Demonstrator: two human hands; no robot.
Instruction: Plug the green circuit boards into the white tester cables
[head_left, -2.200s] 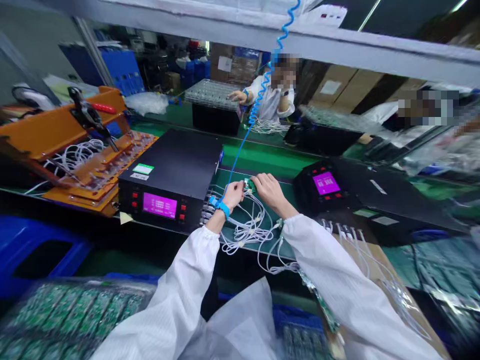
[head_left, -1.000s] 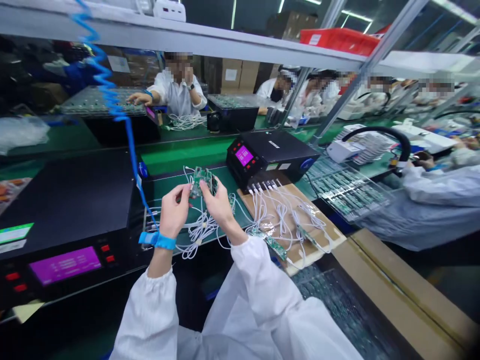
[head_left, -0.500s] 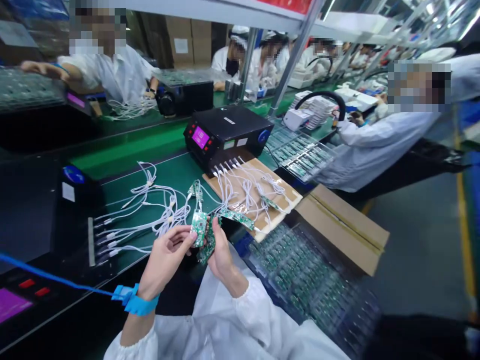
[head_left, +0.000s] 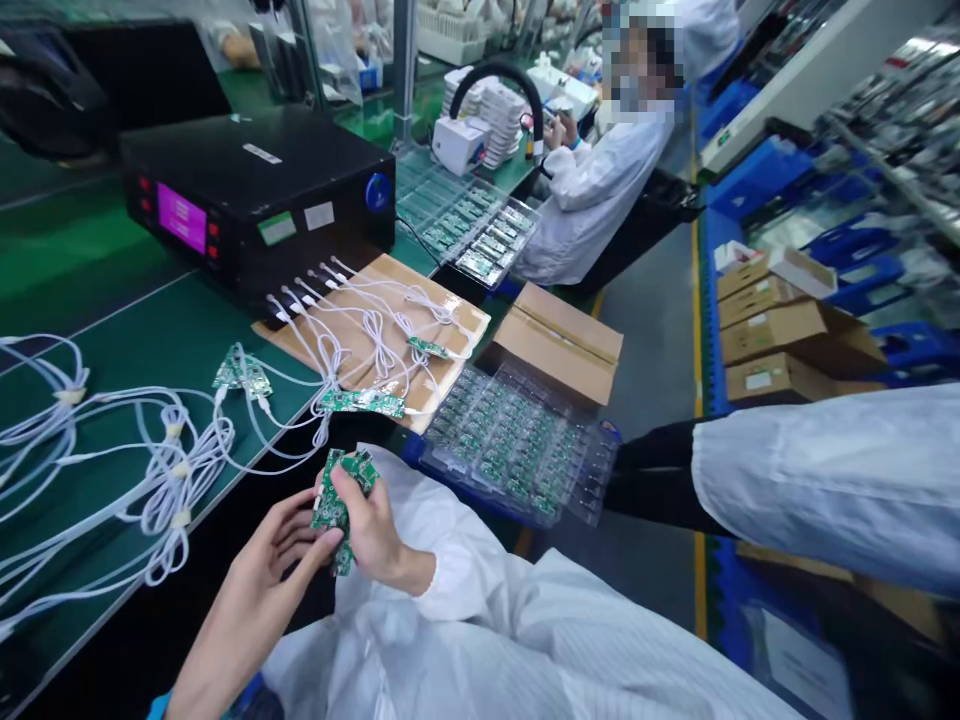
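Several green circuit boards (head_left: 330, 497) are bunched between my hands above my lap. My left hand (head_left: 281, 555) pinches their lower left side between thumb and fingers. Around their right side closes my right hand (head_left: 373, 520), its thumb across the top boards. Beyond my hands, a long green board (head_left: 364, 402) with white cables lies at the near edge of a brown cardboard sheet (head_left: 360, 345). To its left, more boards (head_left: 241, 372) with cables plugged in rest on the green bench.
A black test unit (head_left: 262, 180) with a magenta screen stands behind the cardboard. Coiled white cables (head_left: 176, 470) lie at left. Clear trays of boards (head_left: 517, 440) and a closed carton (head_left: 559, 345) are at right. A co-worker (head_left: 592, 190) sits beyond; a person's sleeve (head_left: 825, 480) reaches in from the right.
The view has swung to the right. My right hand has come over the boards, and they are now bunched together between both hands. A sleeve has appeared at the right.
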